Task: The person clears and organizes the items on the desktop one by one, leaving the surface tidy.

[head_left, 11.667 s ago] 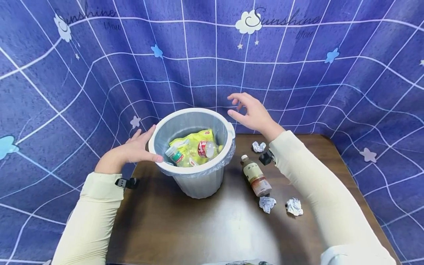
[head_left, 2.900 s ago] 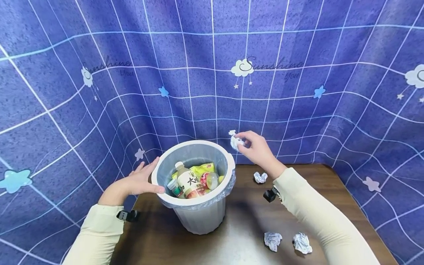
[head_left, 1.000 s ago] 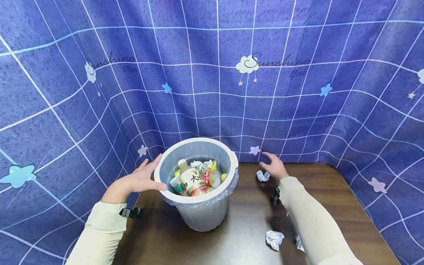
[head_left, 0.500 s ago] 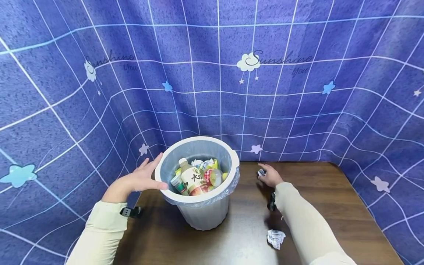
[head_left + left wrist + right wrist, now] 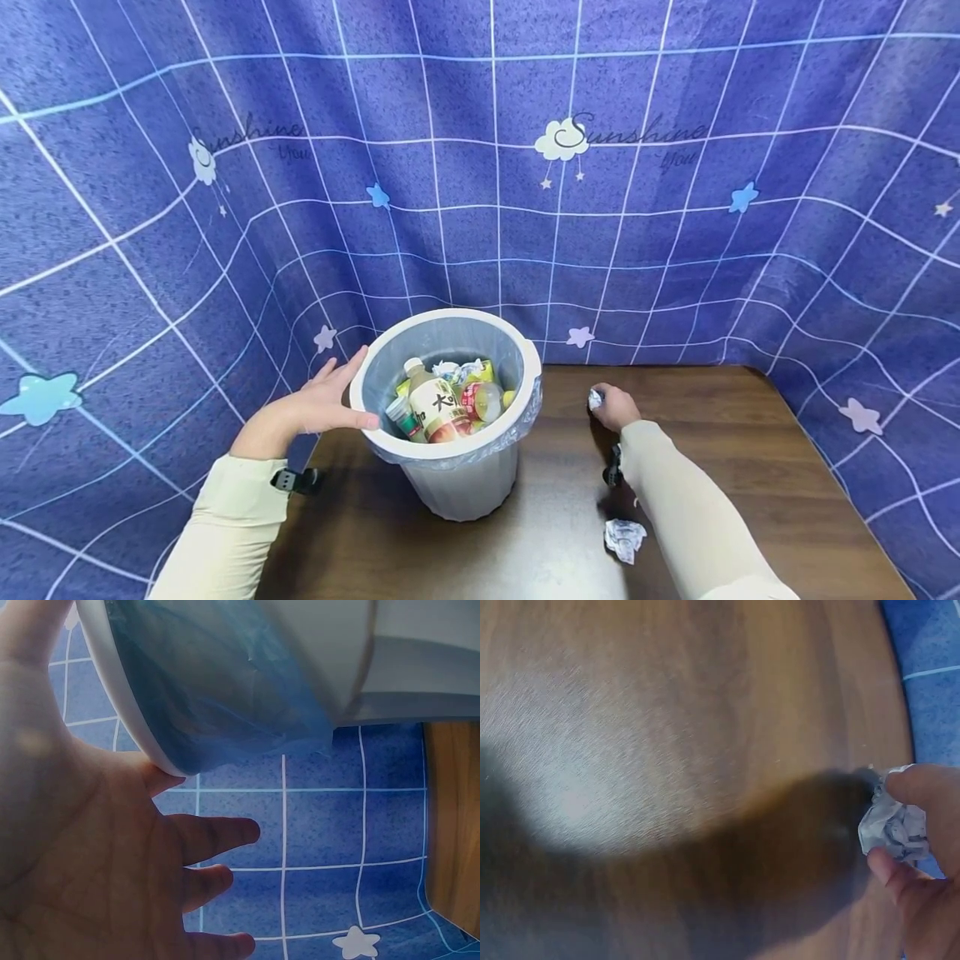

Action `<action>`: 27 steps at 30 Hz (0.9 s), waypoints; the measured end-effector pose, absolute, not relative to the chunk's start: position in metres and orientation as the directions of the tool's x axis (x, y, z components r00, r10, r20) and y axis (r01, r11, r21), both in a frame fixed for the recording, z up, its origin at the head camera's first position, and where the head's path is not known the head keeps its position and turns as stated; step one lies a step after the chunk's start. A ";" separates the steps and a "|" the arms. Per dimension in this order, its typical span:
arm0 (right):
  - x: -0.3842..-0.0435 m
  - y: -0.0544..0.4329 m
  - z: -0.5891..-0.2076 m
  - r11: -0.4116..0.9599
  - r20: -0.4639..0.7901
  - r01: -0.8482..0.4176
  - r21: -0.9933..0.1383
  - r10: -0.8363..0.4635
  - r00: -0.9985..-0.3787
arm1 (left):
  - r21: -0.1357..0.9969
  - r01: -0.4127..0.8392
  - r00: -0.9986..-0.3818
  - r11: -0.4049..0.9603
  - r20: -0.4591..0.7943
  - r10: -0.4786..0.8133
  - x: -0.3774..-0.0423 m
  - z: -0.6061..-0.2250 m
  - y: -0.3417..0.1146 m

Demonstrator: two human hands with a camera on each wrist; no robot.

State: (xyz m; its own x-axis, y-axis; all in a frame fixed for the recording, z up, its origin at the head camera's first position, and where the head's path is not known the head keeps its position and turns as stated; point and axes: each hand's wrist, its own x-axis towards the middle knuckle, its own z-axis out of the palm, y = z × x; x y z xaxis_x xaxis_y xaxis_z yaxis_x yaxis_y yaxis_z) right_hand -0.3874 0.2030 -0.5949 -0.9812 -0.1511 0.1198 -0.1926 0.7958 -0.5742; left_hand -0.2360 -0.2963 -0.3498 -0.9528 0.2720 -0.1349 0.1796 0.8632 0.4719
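Observation:
A grey trash can (image 5: 457, 487) with a white rim and clear plastic liner (image 5: 217, 682) stands on the wooden table. Inside lie a labelled drink bottle (image 5: 441, 410), a red-labelled clear bottle (image 5: 482, 402), a green-labelled bottle (image 5: 405, 418), crumpled paper (image 5: 459, 372) and a yellow wrapper. My left hand (image 5: 311, 408) rests at the can's left rim, thumb over it and fingers spread straight. Toward the table's far edge, my right hand (image 5: 618, 407) pinches a crumpled paper ball (image 5: 896, 825) between thumb and fingers.
Another crumpled paper ball (image 5: 625, 540) lies on the table (image 5: 555, 492) in front of the right forearm. A blue gridded curtain (image 5: 637, 250) hangs behind and along both sides. A black wrist camera (image 5: 296, 481) sits at the left cuff.
The labelled drink bottle and a paper ball are now in the can. My right hand has come down to the far paper ball and pinched it. My left hand keeps to the rim.

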 end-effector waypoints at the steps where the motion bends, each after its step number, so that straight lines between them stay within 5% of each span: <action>1: -0.389 0.202 -0.592 0.788 0.124 -0.187 -0.587 -0.141 -0.982 | 0.472 0.182 -0.952 0.863 -0.134 0.274 -0.236 -0.350 -0.296; 13: -0.410 0.176 -0.499 0.705 0.274 -0.341 -0.622 -0.213 -0.938 | 0.468 0.189 -0.952 0.864 -0.129 0.278 -0.236 -0.351 -0.294; 27: -0.378 0.123 -0.363 0.566 0.414 -0.563 -0.603 -0.381 -0.827 | 0.451 0.181 -0.953 0.874 -0.137 0.269 -0.237 -0.349 -0.296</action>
